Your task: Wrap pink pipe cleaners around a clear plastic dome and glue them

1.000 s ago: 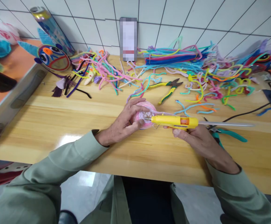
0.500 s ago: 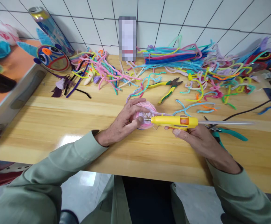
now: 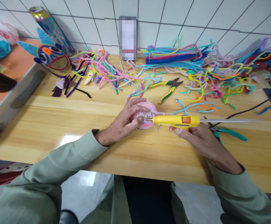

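Note:
My left hand (image 3: 123, 119) grips a small round pink piece made of coiled pipe cleaners (image 3: 147, 115) and holds it down on the wooden table (image 3: 56, 124). My right hand (image 3: 196, 138) is wrapped round a yellow glue gun (image 3: 176, 121). The gun lies level, and its metal tip touches the middle of the pink piece. A clear glue stick (image 3: 226, 120) sticks out of the gun's back to the right.
Loose pipe cleaners (image 3: 184, 68) in many colours cover the table's far half. Yellow-handled pliers (image 3: 170, 85) lie behind the hands, teal-handled scissors (image 3: 228, 133) under my right wrist. A pipe-cleaner fish face (image 3: 52, 57) and a can (image 3: 49, 26) stand far left. A black cable (image 3: 249, 110) runs right.
The glue gun and my right hand have shifted slightly to the right and up. My left hand keeps its grip on the pink piece.

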`<state>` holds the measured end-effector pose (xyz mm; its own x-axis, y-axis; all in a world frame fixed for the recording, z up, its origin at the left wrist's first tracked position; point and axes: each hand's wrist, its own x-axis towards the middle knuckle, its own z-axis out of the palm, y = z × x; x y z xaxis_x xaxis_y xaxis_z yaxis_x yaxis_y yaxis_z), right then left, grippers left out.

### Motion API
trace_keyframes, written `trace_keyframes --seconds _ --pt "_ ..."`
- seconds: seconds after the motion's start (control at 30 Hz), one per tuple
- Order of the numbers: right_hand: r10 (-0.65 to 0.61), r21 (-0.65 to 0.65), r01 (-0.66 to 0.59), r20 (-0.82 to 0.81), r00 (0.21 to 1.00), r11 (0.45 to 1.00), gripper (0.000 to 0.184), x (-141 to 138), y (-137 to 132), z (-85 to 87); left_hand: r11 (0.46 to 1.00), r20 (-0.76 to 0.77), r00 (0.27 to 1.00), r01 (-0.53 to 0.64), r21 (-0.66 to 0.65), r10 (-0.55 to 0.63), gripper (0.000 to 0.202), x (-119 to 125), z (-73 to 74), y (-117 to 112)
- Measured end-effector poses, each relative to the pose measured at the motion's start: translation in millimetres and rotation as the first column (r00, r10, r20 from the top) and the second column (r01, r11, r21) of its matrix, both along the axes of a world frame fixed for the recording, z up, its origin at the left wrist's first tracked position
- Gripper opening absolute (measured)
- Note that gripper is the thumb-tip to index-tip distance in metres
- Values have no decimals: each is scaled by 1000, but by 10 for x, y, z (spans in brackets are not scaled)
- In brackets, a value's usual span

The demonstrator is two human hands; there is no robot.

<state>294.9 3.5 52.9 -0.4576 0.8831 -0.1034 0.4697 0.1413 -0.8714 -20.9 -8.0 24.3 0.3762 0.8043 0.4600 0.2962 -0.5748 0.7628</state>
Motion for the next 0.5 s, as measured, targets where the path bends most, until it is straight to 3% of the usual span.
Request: trace_keyframes --seconds 0.5 --pt "13 1 -13 30 999 1000 41 14 -8 -6 1000 16 1000 20 20 -21 28 8 9 8"
